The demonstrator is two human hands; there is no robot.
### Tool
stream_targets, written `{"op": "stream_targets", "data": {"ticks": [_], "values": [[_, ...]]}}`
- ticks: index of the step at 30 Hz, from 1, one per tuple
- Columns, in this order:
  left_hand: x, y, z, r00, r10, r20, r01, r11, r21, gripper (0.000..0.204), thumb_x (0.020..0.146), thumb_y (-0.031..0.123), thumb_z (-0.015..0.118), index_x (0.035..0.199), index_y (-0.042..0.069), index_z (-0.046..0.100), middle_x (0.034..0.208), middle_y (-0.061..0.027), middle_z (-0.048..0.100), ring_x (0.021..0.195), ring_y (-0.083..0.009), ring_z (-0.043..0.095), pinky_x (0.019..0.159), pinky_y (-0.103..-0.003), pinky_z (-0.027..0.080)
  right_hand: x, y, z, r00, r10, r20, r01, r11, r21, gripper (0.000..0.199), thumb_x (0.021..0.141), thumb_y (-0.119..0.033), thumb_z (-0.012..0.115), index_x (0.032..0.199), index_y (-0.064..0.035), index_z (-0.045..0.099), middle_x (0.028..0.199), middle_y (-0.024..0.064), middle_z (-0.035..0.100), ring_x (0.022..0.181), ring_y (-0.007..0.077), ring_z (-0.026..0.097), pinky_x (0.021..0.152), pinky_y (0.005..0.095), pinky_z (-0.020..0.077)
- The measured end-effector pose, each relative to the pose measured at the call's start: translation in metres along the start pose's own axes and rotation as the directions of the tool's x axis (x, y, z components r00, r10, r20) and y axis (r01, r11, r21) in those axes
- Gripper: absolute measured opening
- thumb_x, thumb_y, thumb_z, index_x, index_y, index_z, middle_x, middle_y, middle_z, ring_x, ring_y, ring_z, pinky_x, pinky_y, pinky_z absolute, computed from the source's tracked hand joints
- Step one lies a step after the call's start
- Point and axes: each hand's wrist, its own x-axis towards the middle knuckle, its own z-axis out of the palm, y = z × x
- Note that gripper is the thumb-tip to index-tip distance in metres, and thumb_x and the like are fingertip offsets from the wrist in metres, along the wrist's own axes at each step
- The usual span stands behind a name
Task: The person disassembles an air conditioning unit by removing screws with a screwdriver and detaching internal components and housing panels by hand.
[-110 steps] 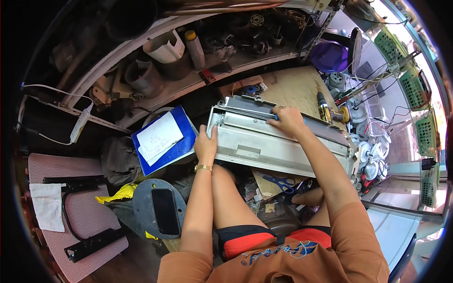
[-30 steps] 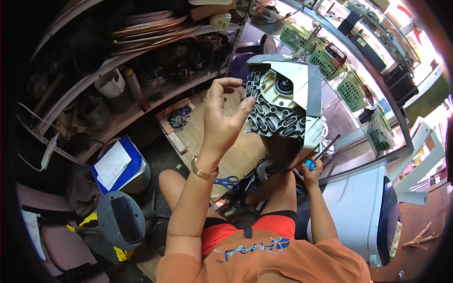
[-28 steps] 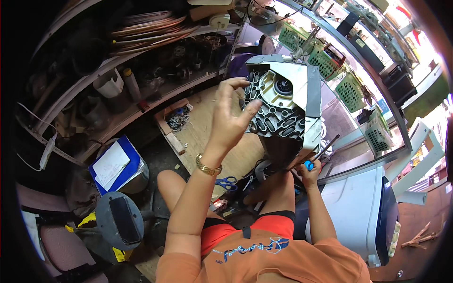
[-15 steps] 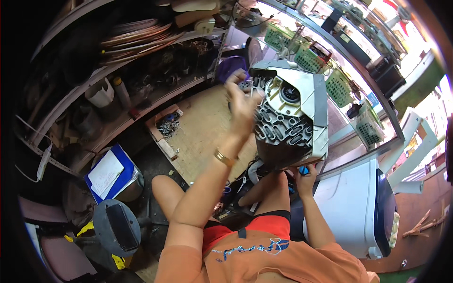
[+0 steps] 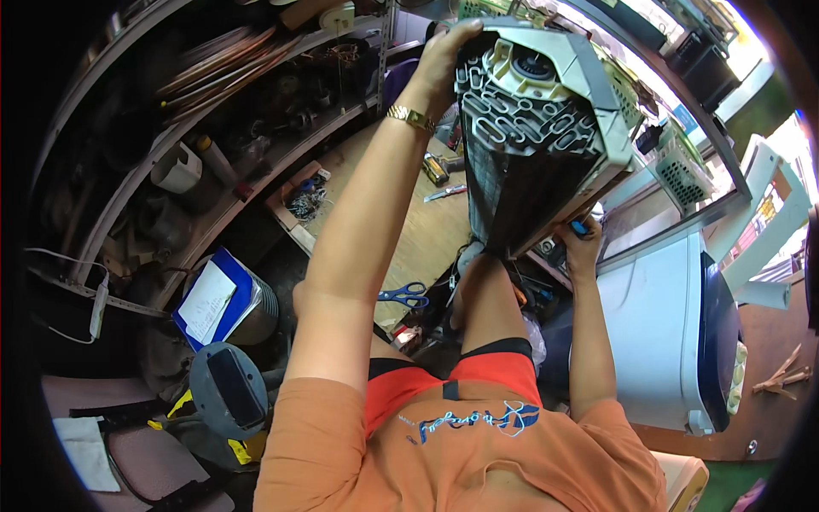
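A tilted air-conditioner indoor unit (image 5: 589, 162), its cover off, stands in front of me. Bent tube ends and dark coil fins (image 5: 503, 192) show on it, with a round black motor end near the top. My left hand (image 5: 444, 60) grips the unit's far upper corner, thumb over the edge. Low on the unit's right side, my right hand (image 5: 583, 249) is closed around a blue-handled tool (image 5: 582, 228), whose working end is hidden. On the wooden board beneath lie blue-handled scissors (image 5: 405, 295), a utility knife (image 5: 445, 193) and a yellow-and-black power tool (image 5: 436, 171).
Shelves (image 5: 256, 192) with copper tubing coils (image 5: 222, 72) line the left. A blue folder (image 5: 243, 307) rests on a round container beside a welding mask (image 5: 226, 390). To the right are a large white appliance (image 5: 653, 333) and green baskets (image 5: 682, 166).
My left hand has moved up and away from the coil face to grip the unit's far corner. The unit appears higher and more tilted; the knife and power tool have come into view.
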Motion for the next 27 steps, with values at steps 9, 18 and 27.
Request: {"op": "stream_targets", "data": {"ticks": [9,18,27], "values": [[-0.025,0.035,0.024,0.994,0.099,0.037,-0.1,0.994,0.052,0.04,0.101,0.027,0.058,0.128,-0.002,0.064,0.115,-0.0102,0.071,0.104,-0.0186,0.068,0.093,-0.032,0.054,-0.003,-0.019,-0.005,0.999,0.01,0.031,-0.01,1.0,-0.02,0.026,0.083,0.005,0.074,0.107,-0.0026,0.069,0.088,0.0016,0.073,0.071,0.007,0.066,0.063,0.0201,0.0517],[-0.076,0.079,0.009,0.955,0.221,-0.195,-0.185,0.965,0.186,0.05,0.096,0.026,0.062,0.139,0.002,0.057,0.131,-0.0129,0.064,0.12,-0.0207,0.062,0.101,-0.035,0.052,0.0,-0.034,0.033,0.954,0.038,0.296,-0.077,0.99,0.12,0.031,0.08,-0.006,0.082,0.108,-0.0033,0.069,0.09,-0.0029,0.067,0.072,0.0034,0.059,0.064,0.0202,0.0474],[0.03,0.026,0.02,0.947,0.321,0.011,-0.299,0.866,0.401,0.045,0.101,0.028,0.062,0.138,0.002,0.058,0.128,-0.0091,0.066,0.121,-0.0175,0.058,0.107,-0.03,0.043,0.042,-0.002,-0.025,0.971,0.058,0.231,-0.07,0.997,0.041,0.038,0.09,-0.013,0.079,0.123,-0.0046,0.063,0.094,0.0024,0.073,0.083,0.0096,0.071,0.076,0.0218,0.057]]}}
